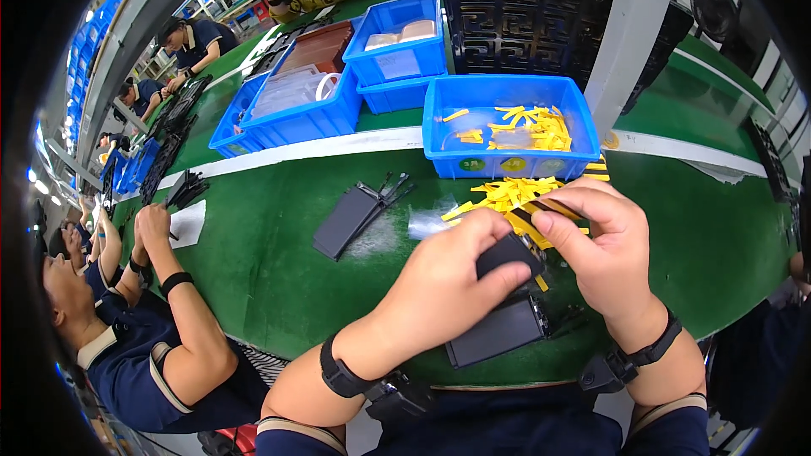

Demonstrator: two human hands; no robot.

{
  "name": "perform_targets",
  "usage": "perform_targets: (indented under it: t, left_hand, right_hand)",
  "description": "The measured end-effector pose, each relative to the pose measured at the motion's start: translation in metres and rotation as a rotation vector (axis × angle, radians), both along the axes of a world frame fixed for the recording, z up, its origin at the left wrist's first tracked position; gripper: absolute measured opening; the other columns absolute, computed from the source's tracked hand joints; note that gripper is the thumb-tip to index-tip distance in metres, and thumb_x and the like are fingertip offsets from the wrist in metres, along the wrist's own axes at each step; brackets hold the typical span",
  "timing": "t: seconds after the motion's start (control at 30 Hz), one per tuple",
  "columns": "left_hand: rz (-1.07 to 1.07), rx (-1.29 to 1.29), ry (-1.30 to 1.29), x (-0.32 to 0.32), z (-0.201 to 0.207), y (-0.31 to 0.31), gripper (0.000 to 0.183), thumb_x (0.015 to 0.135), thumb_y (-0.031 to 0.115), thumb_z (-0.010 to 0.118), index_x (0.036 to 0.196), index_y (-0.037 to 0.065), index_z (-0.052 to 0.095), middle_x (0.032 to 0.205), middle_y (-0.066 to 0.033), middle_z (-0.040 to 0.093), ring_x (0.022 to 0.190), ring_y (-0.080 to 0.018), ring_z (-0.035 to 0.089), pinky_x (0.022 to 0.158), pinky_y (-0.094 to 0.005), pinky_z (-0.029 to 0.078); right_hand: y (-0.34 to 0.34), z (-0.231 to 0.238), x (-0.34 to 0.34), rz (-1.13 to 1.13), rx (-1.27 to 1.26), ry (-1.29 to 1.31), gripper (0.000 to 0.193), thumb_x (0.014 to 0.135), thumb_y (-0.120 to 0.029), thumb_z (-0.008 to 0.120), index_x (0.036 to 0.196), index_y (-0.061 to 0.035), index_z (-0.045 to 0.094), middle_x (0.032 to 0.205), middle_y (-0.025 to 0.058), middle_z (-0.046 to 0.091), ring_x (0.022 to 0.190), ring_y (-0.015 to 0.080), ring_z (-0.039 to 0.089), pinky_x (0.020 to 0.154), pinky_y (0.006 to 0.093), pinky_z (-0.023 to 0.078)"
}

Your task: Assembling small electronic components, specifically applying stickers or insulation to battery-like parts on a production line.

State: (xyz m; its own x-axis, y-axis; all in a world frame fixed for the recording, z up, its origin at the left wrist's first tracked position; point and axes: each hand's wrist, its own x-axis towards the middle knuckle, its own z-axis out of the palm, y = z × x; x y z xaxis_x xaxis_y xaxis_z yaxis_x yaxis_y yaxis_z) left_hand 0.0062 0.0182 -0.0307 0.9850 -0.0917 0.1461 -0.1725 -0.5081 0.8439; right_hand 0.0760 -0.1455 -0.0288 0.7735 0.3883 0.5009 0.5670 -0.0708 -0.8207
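Note:
My left hand is closed around a dark grey rectangular block, its thumb laid over the near side and small fittings showing at the block's right end. Between thumb and fingers, my right hand pinches a yellow-and-black striped strip close to that end. Whether the strip touches the block cannot be made out. Just below my hands, a similar grey block lies on the table, with dark leads at its right end. A heap of yellow strips sits behind my hands.
A blue bin with more yellow strips stands beyond the heap. More grey blocks with black leads lie left on the green table. Blue boxes and a grey post stand behind. A co-worker's hands are at far left.

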Motion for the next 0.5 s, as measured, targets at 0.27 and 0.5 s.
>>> perform_targets:
  t: [0.27,0.5]
  left_hand:
    - [0.023,-0.375,0.057,0.004,-0.007,0.002,0.018,0.086,0.010,0.058,0.098,0.001,0.048,0.074,-0.0084,0.060,0.067,-0.0141,0.056,0.062,-0.0269,0.045]
    - [0.039,-0.398,-0.041,0.007,-0.021,0.003,0.021,0.086,0.011,0.058,0.106,0.004,0.053,0.068,-0.0038,0.054,0.059,-0.0108,0.046,0.055,-0.0258,0.039]
  right_hand:
    - [0.002,-0.005,0.000,-0.085,0.096,-0.085,0.014,0.071,0.001,0.068,0.085,0.0025,0.067,0.079,0.0108,0.064,0.073,0.0201,0.061,0.066,0.0283,0.048]
    - [0.000,0.006,-0.005,0.019,-0.036,0.020,0.014,0.073,-0.001,0.067,0.088,0.0022,0.067,0.079,0.0107,0.064,0.072,0.0173,0.061,0.064,0.0260,0.047]
